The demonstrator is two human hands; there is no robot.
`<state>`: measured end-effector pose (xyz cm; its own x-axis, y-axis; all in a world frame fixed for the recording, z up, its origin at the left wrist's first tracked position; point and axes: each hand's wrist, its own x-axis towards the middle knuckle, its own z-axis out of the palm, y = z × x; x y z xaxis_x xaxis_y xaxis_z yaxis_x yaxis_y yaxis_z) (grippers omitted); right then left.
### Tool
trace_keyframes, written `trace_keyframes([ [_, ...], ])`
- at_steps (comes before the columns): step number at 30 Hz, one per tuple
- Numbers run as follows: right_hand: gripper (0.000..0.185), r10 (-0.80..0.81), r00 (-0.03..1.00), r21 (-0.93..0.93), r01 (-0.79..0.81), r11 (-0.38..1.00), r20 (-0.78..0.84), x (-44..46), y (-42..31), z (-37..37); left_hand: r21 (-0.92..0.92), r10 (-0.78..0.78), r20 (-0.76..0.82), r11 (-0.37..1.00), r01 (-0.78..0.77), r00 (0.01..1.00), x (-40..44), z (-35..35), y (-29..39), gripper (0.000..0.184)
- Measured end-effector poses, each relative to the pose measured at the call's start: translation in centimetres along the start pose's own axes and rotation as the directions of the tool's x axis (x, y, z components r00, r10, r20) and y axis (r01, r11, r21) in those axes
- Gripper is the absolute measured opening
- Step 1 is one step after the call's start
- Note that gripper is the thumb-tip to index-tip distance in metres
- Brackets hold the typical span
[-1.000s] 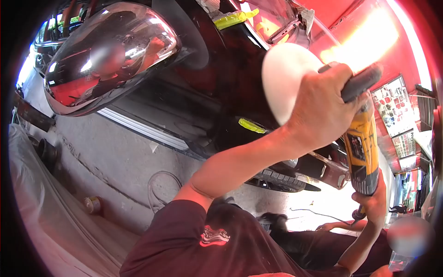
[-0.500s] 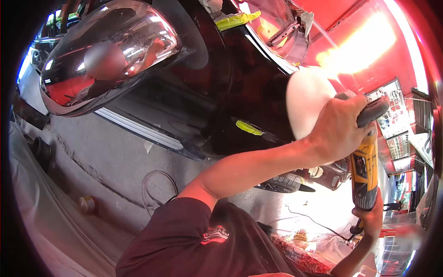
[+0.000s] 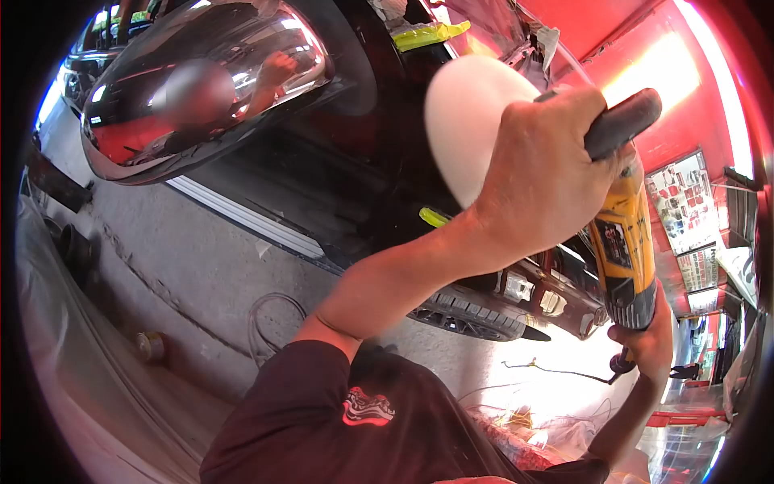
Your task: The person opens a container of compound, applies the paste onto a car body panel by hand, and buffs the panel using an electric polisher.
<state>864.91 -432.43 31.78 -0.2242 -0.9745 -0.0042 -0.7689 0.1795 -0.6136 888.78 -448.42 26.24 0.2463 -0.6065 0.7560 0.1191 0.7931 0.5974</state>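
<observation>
My left hand (image 3: 544, 177) is wrapped round the dark front handle (image 3: 625, 125) of a yellow and black polisher (image 3: 622, 238). Its round white pad (image 3: 468, 121), tilted, is over the glossy black car body (image 3: 347, 181); the exact contact is hard to make out. At the tool's rear end, my right hand (image 3: 651, 339) is closed round the polisher's grip, partly hidden by the housing. Beneath my left forearm shows a strip of yellow-green tape (image 3: 434, 216), and another taped piece (image 3: 431, 36) is above the pad.
A chrome side mirror (image 3: 201, 89) juts out at the upper left. Below the car are a tyre (image 3: 476, 316) and a coiled cable (image 3: 262, 323) on the floor. A thin cord (image 3: 556, 369) runs near my right hand. Plastic sheeting (image 3: 89, 355) hangs at the left, beside a small can (image 3: 151, 347).
Both hands and the polisher first moved right and down, then back left, with the pad now further left than before. The person's hand seen near my right arm is out of view.
</observation>
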Motion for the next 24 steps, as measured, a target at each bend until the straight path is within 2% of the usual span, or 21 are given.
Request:
trace_keyframes([
  [3, 0.077, -0.009, 0.999, 0.024, 0.008, 1.000, 0.043, 1.7, -1.2, 0.2, 0.038, -0.064, 0.014, 0.997, 0.063, 0.998, 1.7, -1.1, 0.0, 0.024],
  [4, 0.080, 0.031, 0.998, 0.086, -0.036, 0.996, 0.060, 2.1, -1.4, 0.2, 0.004, -0.049, 0.027, 0.999, 0.048, 0.998, 2.2, -1.4, -0.1, 0.024],
  [9, 0.083, 0.047, 0.996, 0.070, -0.052, 0.996, 0.077, 2.7, -1.0, -1.0, 0.076, -0.139, 0.034, 0.988, 0.136, 0.990, 2.5, -0.1, 0.1, 0.021],
  [12, 0.085, 0.034, 0.995, 0.077, -0.041, 0.996, 0.092, 2.6, -0.4, -2.1, 0.031, -0.182, 0.096, 0.983, 0.179, 0.979, 2.4, 1.0, 0.0, 0.023],
  [15, 0.085, 0.036, 0.995, 0.049, -0.041, 0.998, 0.095, 3.7, 0.4, -2.7, 0.024, -0.184, 0.044, 0.983, 0.183, 0.982, 3.3, 1.5, -0.7, 0.022],
  [16, 0.085, 0.010, 0.995, 0.086, -0.019, 0.996, 0.096, 4.2, 0.4, -2.4, 0.072, -0.139, 0.008, 0.988, 0.138, 0.990, 3.6, 1.3, -0.9, 0.020],
  [18, 0.085, -0.044, 0.994, 0.156, 0.028, 0.987, 0.100, 5.2, -0.1, -1.7, 0.074, -0.129, 0.011, 0.989, 0.128, 0.992, 4.2, 0.9, -1.0, 0.020],
  [24, 0.086, -0.057, 0.993, 0.121, 0.044, 0.992, 0.103, 5.4, -0.5, -1.6, 0.067, -0.121, 0.024, 0.991, 0.119, 0.992, 4.1, 0.3, -0.7, 0.020],
])
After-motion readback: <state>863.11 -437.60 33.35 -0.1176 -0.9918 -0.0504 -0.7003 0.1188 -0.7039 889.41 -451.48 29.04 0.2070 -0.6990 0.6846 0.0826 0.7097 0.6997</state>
